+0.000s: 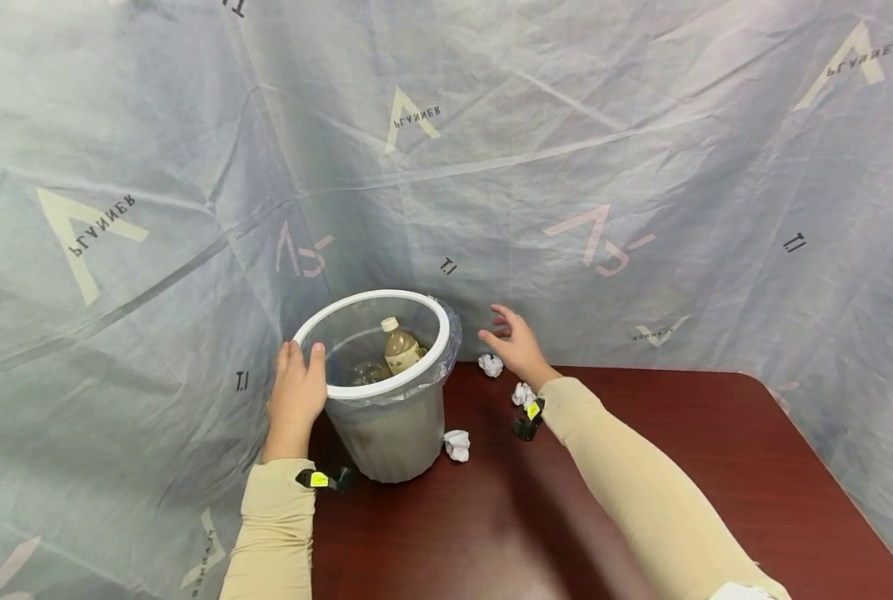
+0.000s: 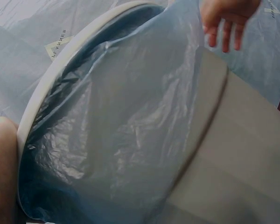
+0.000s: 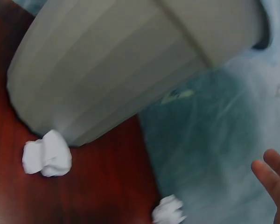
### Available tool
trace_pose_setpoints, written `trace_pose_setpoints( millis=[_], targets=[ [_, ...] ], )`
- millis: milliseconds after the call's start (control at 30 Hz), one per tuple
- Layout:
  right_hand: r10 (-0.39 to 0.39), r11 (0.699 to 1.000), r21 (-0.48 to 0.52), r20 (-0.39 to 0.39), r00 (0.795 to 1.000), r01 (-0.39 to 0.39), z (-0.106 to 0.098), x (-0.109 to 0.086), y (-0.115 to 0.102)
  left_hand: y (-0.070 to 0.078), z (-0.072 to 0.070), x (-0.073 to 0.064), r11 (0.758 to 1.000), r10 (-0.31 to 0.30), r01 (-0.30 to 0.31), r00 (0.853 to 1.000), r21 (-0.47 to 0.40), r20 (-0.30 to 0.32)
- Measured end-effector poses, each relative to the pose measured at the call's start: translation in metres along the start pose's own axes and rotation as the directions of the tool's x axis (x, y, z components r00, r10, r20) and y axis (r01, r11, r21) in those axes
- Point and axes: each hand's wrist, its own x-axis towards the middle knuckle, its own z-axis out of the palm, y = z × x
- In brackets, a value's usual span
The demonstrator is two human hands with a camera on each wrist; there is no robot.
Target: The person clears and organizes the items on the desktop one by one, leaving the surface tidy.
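Grey, likely light, stiff plastic, the bin [image 1: 392, 442] is best gripped by its rim [image 1: 375, 388] (liner [image 2: 135, 116] probably slippery); left hand [image 1: 296, 396] rests there, fingers straight, right hand [image 1: 520, 343] spread, empty.

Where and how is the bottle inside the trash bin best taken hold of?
Likely by the neck of the bottle, under its white cap, from above through the open top of the trash bin: the narrow neck points upward, and walls surround it.
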Motion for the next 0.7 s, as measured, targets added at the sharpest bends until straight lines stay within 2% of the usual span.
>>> trace_pose_setpoints(
  millis=[333,500,700],
  targets=[
    [0.066,0.995,0.072,0.045,0.997,-0.069,0.040,-0.039,0.061,-0.004,0.001,0.001,1.000,0.002,-0.002,1.000,-0.001,-0.005],
    [0.052,0.993,0.100,0.076,0.996,-0.059,0.061,-0.059,0.079,-0.005,0.003,0.002,1.000,0.003,-0.003,1.000,-0.006,-0.008],
    [0.094,0.989,0.100,0.147,0.985,-0.109,0.081,-0.080,0.097,-0.004,0.004,0.003,1.000,0.004,-0.004,1.000,0.004,-0.004]
  ],
)
